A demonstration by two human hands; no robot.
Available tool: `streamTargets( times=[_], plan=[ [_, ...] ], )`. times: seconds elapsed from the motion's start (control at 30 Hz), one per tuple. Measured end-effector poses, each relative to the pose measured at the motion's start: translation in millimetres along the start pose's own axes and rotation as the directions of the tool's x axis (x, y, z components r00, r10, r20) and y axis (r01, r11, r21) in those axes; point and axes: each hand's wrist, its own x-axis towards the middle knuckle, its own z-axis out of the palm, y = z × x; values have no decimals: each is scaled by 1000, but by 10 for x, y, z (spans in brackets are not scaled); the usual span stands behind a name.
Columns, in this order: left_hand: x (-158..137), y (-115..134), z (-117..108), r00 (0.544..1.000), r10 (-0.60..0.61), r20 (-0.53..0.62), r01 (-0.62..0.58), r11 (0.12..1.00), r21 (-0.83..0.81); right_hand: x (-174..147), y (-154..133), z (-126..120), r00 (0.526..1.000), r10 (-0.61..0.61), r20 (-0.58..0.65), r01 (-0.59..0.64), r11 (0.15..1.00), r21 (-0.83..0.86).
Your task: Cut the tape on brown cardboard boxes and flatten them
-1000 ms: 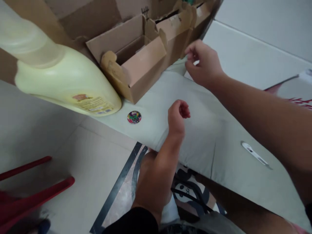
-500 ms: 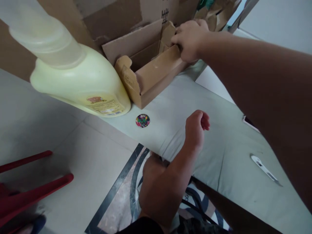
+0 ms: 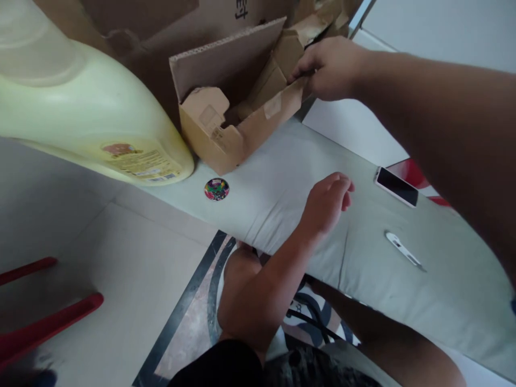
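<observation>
My right hand grips the right end of an open cardboard box, its thumb and fingers closed on the edge of the front wall. The box stands on the pale green cushioned surface with its back flap raised and side flaps bent. A piece of clear tape shows on its front wall. My left hand rests above the surface with its fingers loosely curled, and no object shows in it. A round, colourful disc lies in front of the box.
A large pale yellow bottle stands left of the box. A phone and a white craft knife with its blade out lie to the right. Red stool legs stand at lower left. More cardboard rises behind.
My right hand has pulled the box's front wall outward, and the box has tilted and opened wider. The view has shifted right, showing more of the phone. My left hand stays curled.
</observation>
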Motion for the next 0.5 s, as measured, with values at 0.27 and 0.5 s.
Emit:
streamTargets(
  times=[0.27,0.5],
  plan=[
    [-182,59,207,972,-81,220,-6,929,370,-281,281,-191,998,-58,-32,56,996,-63],
    [-540,-366,733,577,-391,717,-325,695,641,-702,749,-35,956,-292,19,291,938,-190]
  ],
)
